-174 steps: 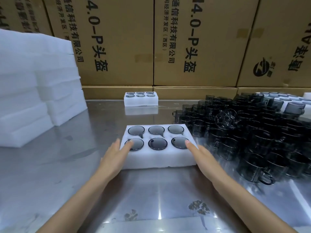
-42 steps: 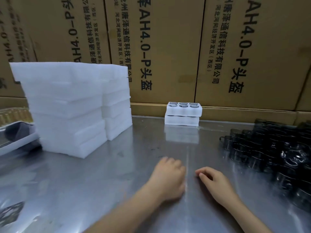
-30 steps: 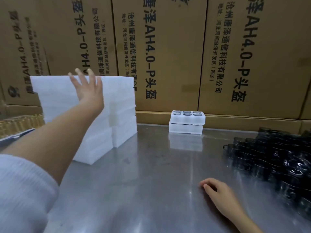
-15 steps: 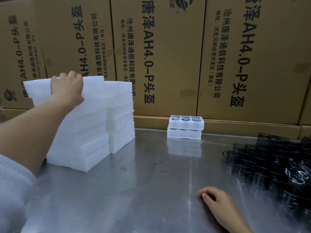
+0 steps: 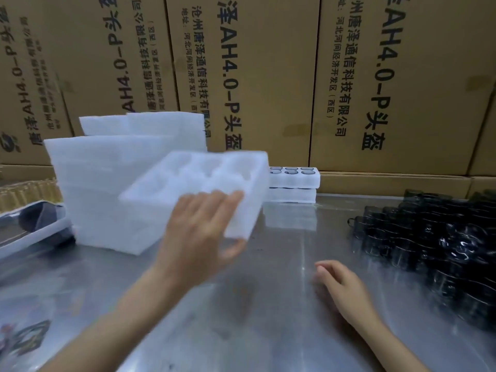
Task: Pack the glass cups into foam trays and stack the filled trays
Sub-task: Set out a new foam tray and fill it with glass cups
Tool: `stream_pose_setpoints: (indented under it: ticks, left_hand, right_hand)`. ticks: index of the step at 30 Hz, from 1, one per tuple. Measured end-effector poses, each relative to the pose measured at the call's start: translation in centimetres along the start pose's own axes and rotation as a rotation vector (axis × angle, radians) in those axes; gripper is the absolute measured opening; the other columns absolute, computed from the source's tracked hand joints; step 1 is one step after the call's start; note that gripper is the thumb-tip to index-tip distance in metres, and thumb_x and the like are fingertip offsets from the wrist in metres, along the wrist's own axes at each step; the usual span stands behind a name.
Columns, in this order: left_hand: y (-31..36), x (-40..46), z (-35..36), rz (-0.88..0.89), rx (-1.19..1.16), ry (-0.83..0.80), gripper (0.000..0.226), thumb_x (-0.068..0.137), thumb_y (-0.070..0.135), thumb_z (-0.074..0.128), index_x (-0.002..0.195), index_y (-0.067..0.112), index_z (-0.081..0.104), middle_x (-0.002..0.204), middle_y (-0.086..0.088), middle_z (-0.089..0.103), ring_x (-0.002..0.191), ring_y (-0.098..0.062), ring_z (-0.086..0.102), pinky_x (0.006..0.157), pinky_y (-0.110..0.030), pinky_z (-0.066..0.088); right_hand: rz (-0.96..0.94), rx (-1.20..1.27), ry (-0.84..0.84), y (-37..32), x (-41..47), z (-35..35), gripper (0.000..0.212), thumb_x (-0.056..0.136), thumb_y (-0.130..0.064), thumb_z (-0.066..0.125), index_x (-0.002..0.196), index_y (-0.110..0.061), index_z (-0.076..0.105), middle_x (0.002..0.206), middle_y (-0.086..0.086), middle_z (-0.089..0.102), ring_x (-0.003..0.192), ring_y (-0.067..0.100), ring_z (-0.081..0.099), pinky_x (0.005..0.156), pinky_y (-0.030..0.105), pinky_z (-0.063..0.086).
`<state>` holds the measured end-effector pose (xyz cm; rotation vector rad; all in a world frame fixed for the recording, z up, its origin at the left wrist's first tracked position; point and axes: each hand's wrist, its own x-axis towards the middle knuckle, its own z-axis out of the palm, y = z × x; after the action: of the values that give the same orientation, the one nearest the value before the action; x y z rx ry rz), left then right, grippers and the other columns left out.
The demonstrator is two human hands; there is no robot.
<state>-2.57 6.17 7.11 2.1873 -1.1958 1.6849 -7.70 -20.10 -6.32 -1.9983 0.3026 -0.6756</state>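
Head view: a wall of big brown boxes [image 5: 268, 76] is seen at the back, and a shiny metal tabletop [image 5: 268, 304] is spread out in front of it. The tabletop looks smooth and slippery, so a light tray could likely be slid across it with ease.

Against the boxes, at the left, a tall pile of white foam trays [image 5: 102, 189] is stacked. To the right of that pile, also against the boxes, two filled trays [image 5: 294, 183] are stacked, with cup rims showing in the top one. Far to the right of the pile, a heap of dark glass cups [image 5: 434, 245] is crowded together. The cups are judged hard, smooth and easy to break, so each is best taken by its body or handle and set down gently.

An empty foam tray [image 5: 204, 181] is held up in the air, tilted, just in front of the pile. It is judged very light and soft, so it may be dented if squeezed hard. It is gripped at its near edge by the left hand [image 5: 201, 232], with fingers [image 5: 214, 202] laid along the side wall and the thumb below.

The right hand [image 5: 341, 283] is rested on the tabletop, loosely curled, with nothing held.
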Motion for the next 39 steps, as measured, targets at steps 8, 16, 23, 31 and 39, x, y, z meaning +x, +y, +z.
stream_pose_setpoints:
  ticks: [8,16,23,31,39]
  left_hand:
    - [12.2,-4.6,4.0,0.025,-0.169,-0.581,0.082,0.054,0.075,0.062,0.115,0.021,0.065,0.095,0.008,0.063,0.081,-0.014,0.061,0.077,-0.024,0.049]
    - [0.7,-6.5,6.4,-1.082,-0.663,-0.185,0.044,0.098,0.037,0.046,0.135,0.013,0.049,0.142,-0.005,0.047,0.130,-0.017,0.041,0.107,-0.026,0.025]
    - [4.6,-6.6,9.5,-1.485,-1.194,-0.436,0.038,0.098,0.039,0.044,0.078,0.020,0.071,0.103,-0.009,0.067,0.084,-0.016,0.063,0.086,-0.030,0.042]
    - [11.2,-3.7,10.2,-1.395,-1.327,-0.578,0.046,0.099,0.038,0.042,0.134,0.009,0.052,0.140,-0.005,0.049,0.131,-0.019,0.043,0.112,-0.028,0.026]
    - [12.1,-4.1,11.0,-1.412,-1.418,-0.631,0.048,0.094,0.052,0.043,0.123,0.019,0.063,0.130,0.000,0.059,0.121,-0.018,0.053,0.107,-0.031,0.035]
  right_hand:
    - [0.144,0.283,0.179,0.0,-0.1,-1.0,0.013,0.097,-0.023,0.048,0.106,-0.020,0.058,0.110,0.004,0.064,0.101,0.019,0.057,0.094,0.040,0.044]
    - [0.197,0.234,0.069,-0.9,-1.5,-1.7,0.043,0.100,-0.033,0.041,0.139,-0.016,0.042,0.142,-0.003,0.045,0.131,0.015,0.042,0.112,0.035,0.029]
    - [0.209,0.413,-0.087,-1.1,-1.1,-1.6,0.056,0.100,-0.038,0.036,0.150,-0.016,0.022,0.154,-0.009,0.022,0.141,0.005,0.020,0.106,0.016,0.014]
    - [0.481,0.705,0.024,1.1,-0.3,-7.5,0.050,0.091,-0.051,0.049,0.114,-0.011,0.066,0.108,0.011,0.070,0.098,0.027,0.067,0.089,0.043,0.052]
    - [0.452,0.662,0.086,0.9,-1.2,-9.2,0.032,0.093,-0.042,0.052,0.097,-0.016,0.069,0.082,-0.002,0.075,0.071,0.013,0.071,0.059,0.027,0.054]
